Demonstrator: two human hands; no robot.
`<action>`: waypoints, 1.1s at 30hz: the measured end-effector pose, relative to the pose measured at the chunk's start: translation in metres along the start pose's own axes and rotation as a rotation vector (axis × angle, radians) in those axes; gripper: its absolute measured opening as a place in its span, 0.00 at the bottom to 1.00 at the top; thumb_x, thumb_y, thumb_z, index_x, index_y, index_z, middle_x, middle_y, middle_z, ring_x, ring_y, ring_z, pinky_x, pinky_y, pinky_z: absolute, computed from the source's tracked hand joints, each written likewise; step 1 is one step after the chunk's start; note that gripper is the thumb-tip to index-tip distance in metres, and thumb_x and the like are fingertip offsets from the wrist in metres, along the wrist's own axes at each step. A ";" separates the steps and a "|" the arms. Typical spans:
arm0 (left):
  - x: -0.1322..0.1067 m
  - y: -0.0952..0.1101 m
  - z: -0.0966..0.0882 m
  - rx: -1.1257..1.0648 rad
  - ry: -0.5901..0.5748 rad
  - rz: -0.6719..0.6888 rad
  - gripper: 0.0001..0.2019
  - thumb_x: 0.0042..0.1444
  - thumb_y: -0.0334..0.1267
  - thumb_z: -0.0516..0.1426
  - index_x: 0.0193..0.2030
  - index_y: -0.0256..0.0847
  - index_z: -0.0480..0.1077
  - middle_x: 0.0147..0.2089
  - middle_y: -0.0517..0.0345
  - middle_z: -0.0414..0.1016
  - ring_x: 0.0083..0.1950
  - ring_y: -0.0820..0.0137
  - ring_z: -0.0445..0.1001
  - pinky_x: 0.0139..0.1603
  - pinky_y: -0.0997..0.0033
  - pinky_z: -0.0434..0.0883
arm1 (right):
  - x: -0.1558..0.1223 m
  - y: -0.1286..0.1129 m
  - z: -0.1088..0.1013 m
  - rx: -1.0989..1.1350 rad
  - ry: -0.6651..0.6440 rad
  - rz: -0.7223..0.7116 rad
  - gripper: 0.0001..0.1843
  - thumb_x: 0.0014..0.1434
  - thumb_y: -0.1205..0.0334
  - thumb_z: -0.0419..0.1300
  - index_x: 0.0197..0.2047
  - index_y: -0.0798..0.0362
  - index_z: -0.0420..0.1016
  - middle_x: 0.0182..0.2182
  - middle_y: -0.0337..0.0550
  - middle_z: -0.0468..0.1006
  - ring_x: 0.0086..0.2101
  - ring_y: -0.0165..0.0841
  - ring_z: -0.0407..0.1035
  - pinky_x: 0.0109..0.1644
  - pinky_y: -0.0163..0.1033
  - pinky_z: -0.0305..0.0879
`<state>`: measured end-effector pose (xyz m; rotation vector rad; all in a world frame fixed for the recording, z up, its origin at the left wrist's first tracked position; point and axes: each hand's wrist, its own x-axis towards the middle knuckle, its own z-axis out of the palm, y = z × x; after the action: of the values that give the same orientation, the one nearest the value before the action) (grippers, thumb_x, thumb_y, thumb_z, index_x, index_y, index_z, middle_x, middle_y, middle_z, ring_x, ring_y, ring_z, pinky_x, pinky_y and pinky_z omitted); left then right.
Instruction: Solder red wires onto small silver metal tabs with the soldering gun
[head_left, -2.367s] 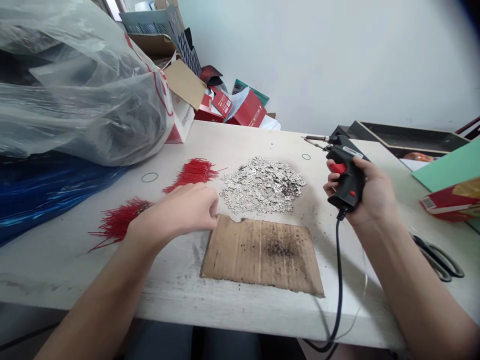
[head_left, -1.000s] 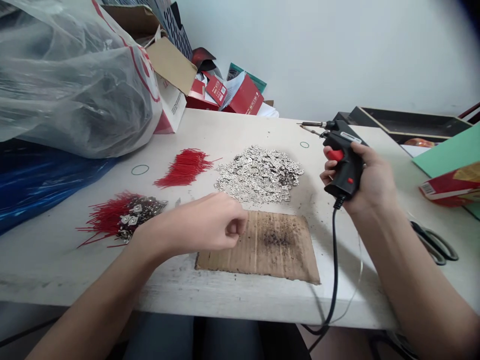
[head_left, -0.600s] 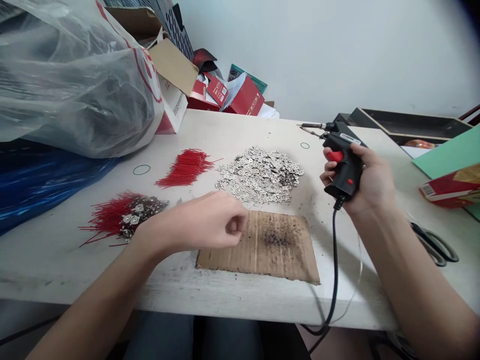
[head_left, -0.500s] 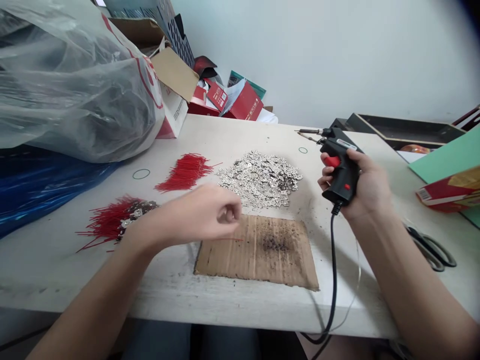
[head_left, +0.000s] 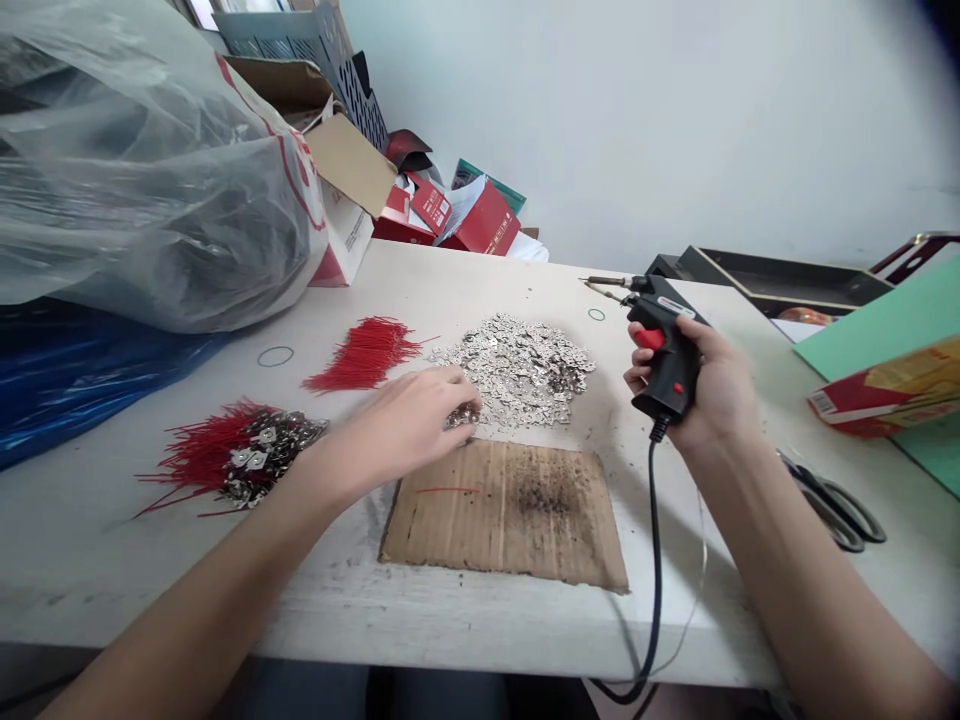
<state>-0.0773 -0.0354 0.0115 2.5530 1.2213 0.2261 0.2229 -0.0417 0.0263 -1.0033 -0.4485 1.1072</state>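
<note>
My right hand (head_left: 712,385) grips a black soldering gun (head_left: 664,350) with a red trigger; its metal tip points left over the table. My left hand (head_left: 420,415) is at the left edge of a pile of small silver metal plates (head_left: 525,365). Its fingers curl downward, and plates show in the gap between thumb and fingers. Below that hand, a single red wire (head_left: 448,490) lies on a scorched piece of cardboard (head_left: 480,535). Behind the left hand is a bundle of red wires (head_left: 364,355). Beside the left forearm sits a heap of red wires joined to metal plates (head_left: 259,455).
Black-handled scissors (head_left: 840,505) lie by the right forearm. The gun's cord (head_left: 655,570) hangs over the table's front edge. A large plastic bag (head_left: 150,190) and an open carton (head_left: 349,170) stand at the left; a red and yellow box (head_left: 885,390) is at the right.
The red wire now lies loose on the cardboard, clear of my left hand. That hand has opened and lowered to the plate pile. The soldering gun stays in my right hand.
</note>
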 end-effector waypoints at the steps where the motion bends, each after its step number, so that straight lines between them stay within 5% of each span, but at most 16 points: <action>1: 0.000 0.001 0.000 0.002 -0.001 -0.001 0.10 0.69 0.43 0.56 0.51 0.45 0.77 0.53 0.55 0.75 0.50 0.62 0.74 0.49 0.61 0.67 | 0.000 0.000 0.000 -0.003 0.000 -0.002 0.10 0.66 0.61 0.61 0.43 0.58 0.82 0.39 0.48 0.81 0.26 0.25 0.66 0.24 0.28 0.64; 11: 0.003 0.006 0.002 -0.062 -0.012 -0.025 0.09 0.69 0.41 0.55 0.41 0.42 0.76 0.48 0.55 0.76 0.46 0.65 0.73 0.47 0.63 0.64 | 0.001 0.002 -0.001 -0.011 -0.001 0.000 0.10 0.66 0.61 0.61 0.41 0.57 0.82 0.38 0.49 0.81 0.26 0.26 0.65 0.24 0.29 0.64; 33: 0.005 -0.001 0.003 -0.138 -0.038 0.118 0.09 0.69 0.34 0.56 0.46 0.47 0.79 0.48 0.61 0.78 0.45 0.68 0.73 0.46 0.65 0.65 | -0.001 0.002 0.001 -0.006 -0.003 0.013 0.12 0.68 0.62 0.60 0.42 0.60 0.82 0.39 0.48 0.81 0.26 0.25 0.64 0.24 0.28 0.65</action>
<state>-0.0739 -0.0314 0.0087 2.4997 1.0062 0.2765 0.2211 -0.0419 0.0250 -1.0110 -0.4483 1.1201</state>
